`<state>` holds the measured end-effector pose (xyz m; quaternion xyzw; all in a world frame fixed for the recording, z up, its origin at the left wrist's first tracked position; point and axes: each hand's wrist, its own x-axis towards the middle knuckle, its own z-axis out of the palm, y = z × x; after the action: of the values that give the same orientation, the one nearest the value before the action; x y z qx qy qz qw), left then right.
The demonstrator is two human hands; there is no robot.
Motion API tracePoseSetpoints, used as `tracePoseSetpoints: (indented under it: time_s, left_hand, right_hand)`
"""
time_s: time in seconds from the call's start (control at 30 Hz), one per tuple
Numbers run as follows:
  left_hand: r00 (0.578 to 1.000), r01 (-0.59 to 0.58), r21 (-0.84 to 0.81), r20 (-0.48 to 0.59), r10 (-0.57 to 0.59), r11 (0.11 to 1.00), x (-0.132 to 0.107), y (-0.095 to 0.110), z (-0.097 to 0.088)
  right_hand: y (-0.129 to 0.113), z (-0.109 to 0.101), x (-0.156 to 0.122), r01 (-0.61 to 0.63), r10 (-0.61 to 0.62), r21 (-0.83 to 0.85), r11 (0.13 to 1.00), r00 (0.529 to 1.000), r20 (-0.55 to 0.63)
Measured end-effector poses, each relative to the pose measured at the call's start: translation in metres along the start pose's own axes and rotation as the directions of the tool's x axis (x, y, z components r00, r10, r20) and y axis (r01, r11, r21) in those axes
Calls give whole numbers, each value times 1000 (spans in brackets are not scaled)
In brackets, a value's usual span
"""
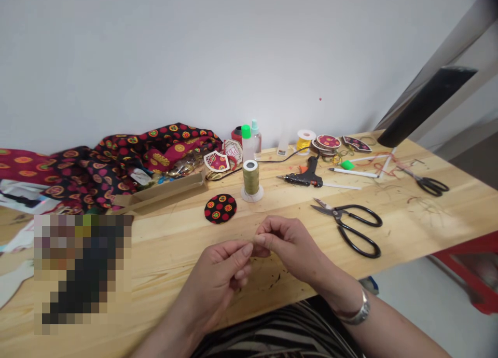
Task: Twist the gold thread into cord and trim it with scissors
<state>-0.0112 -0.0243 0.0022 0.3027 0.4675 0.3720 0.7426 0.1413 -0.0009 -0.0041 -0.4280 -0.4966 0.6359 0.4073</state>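
Observation:
My left hand (227,267) and my right hand (286,244) meet above the near side of the wooden table, fingertips almost touching. Thumb and forefinger of each are pinched together. Whatever lies between them is too small or too hidden to make out. Just beyond the fingers stands a spool of olive-green thread (251,180), upright on its pale base. To its left lies a round black fabric patch (220,208) with red and yellow flowers. Large black-handled scissors (346,220) rest to the right of my right hand, blades pointing left.
A black glue gun (305,176) lies behind the scissors, near a white pen (354,172). Smaller scissors (430,184) lie farther right. Patterned cloth (128,145) and a cardboard box (167,192) fill the back left. Bottles (246,140) and a yellow spool (305,141) stand by the wall.

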Motion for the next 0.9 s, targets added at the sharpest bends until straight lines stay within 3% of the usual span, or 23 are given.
tracePoseSetpoints:
  time_s: [0.27, 0.53, 0.73, 0.9]
  left_hand:
    - [999, -17, -2, -33, 17, 1000, 2, -2, 0]
    - [985, -124, 101, -104, 134, 987, 2, -1, -5]
    - [890, -398, 189, -156, 428, 898, 1, 4, -10]
    - [842, -470, 187, -198, 502, 863, 3, 12, -6]
  right_hand:
    - [-4, 3, 1, 17, -17, 15, 1000, 1000, 9]
    - [-3, 4, 2, 71, -71, 12, 997, 997, -1]
    - [-2, 3, 9, 190, -191, 30, 981, 980, 47]
    - [2, 13, 19, 161, -202, 219, 962, 962, 183]
